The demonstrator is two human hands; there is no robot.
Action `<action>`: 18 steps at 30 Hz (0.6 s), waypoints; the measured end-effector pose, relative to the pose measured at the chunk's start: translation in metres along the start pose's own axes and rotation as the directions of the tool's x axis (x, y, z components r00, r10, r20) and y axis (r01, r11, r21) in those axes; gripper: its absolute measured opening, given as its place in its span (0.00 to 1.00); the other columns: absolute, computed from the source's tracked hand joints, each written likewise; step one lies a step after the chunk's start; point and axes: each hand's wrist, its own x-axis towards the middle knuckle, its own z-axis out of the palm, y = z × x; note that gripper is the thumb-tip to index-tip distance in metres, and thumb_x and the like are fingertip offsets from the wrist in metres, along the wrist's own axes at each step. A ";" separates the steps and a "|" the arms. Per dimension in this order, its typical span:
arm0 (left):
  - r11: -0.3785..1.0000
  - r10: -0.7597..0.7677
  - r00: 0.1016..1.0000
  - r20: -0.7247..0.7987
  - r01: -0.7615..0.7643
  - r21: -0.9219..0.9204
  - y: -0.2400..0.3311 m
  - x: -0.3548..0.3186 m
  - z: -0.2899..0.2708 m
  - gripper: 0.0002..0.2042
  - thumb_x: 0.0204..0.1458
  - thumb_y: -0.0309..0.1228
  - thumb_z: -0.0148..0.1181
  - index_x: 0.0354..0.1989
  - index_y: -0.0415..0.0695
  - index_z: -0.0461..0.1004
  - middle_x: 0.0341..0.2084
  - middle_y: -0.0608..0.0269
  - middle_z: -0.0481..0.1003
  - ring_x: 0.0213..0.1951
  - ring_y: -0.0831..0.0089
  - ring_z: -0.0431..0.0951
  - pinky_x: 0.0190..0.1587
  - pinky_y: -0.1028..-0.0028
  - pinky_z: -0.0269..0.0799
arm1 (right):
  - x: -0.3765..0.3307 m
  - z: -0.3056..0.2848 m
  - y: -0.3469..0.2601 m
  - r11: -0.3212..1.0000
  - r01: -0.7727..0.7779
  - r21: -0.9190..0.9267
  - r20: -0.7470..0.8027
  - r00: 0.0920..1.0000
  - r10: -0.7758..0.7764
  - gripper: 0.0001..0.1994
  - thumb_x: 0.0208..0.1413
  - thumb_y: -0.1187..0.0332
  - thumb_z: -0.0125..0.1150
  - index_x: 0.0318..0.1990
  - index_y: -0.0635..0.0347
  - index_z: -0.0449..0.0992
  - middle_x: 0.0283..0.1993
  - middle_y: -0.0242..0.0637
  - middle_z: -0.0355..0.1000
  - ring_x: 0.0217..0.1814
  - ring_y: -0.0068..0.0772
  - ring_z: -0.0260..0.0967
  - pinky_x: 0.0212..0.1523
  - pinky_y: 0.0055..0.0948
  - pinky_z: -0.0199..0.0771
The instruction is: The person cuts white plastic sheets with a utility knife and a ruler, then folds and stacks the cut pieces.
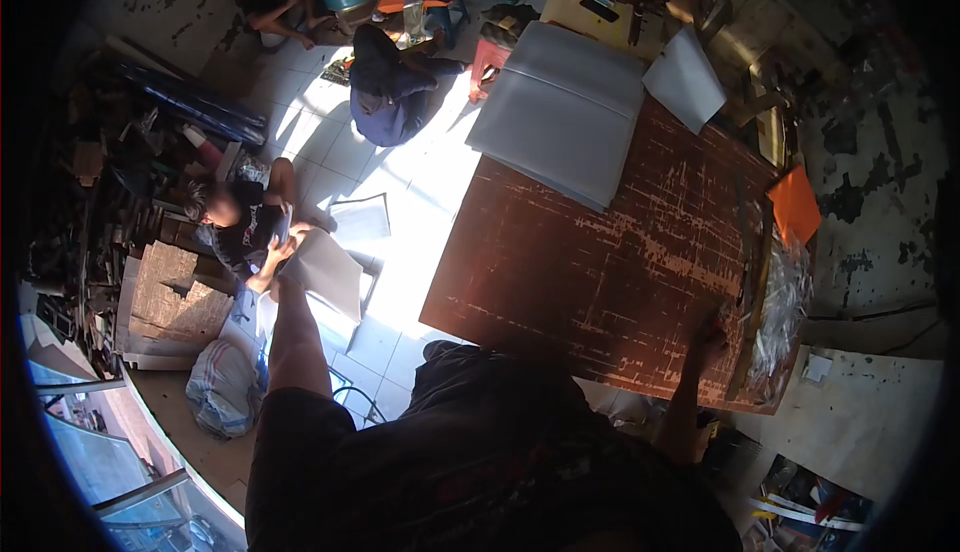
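My left hand (292, 244) reaches out to the left and grips the edge of a pale cardboard sheet (330, 274). A person sitting on the floor (240, 220) is right beside that sheet, one hand near its lower edge. My right hand (712, 330) rests in shadow on the near right part of a worn brown table (600, 252); its fingers are too dark to read. A stack of large grey-white sheets (560, 112) lies on the table's far end.
A second person (390, 87) crouches on the sunlit tiled floor further off. Clear plastic bags (785, 302) and an orange sheet (797, 202) lie along the table's right side. Clutter and a wooden crate (175, 297) fill the left. A white sack (225, 387) lies by my legs.
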 end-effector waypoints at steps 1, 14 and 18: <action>0.944 -0.169 0.974 0.149 0.204 -0.260 0.037 -0.009 0.012 0.21 0.52 0.38 0.64 0.50 0.37 0.77 0.46 0.49 0.80 0.43 0.56 0.84 0.37 0.60 0.81 | -0.001 0.004 0.024 0.965 0.104 -0.240 -0.043 0.992 -0.117 0.21 0.59 0.56 0.66 0.54 0.59 0.73 0.45 0.48 0.70 0.46 0.52 0.69 0.43 0.48 0.75; 0.432 -0.306 0.804 0.510 0.595 -0.678 0.077 -0.025 -0.041 0.20 0.52 0.38 0.63 0.49 0.36 0.78 0.44 0.50 0.81 0.42 0.56 0.84 0.37 0.60 0.81 | -0.008 -0.038 -0.004 0.976 -0.218 0.025 0.079 0.973 0.215 0.30 0.63 0.45 0.59 0.62 0.61 0.70 0.57 0.54 0.68 0.60 0.59 0.67 0.57 0.56 0.69; 0.405 -0.307 0.794 0.525 0.608 -0.682 0.085 -0.016 -0.045 0.20 0.52 0.39 0.63 0.48 0.36 0.78 0.43 0.50 0.81 0.41 0.56 0.84 0.37 0.60 0.81 | -0.006 -0.074 -0.012 0.915 -0.353 0.196 0.128 0.934 0.333 0.38 0.62 0.35 0.52 0.65 0.60 0.66 0.60 0.57 0.65 0.62 0.63 0.65 0.58 0.60 0.67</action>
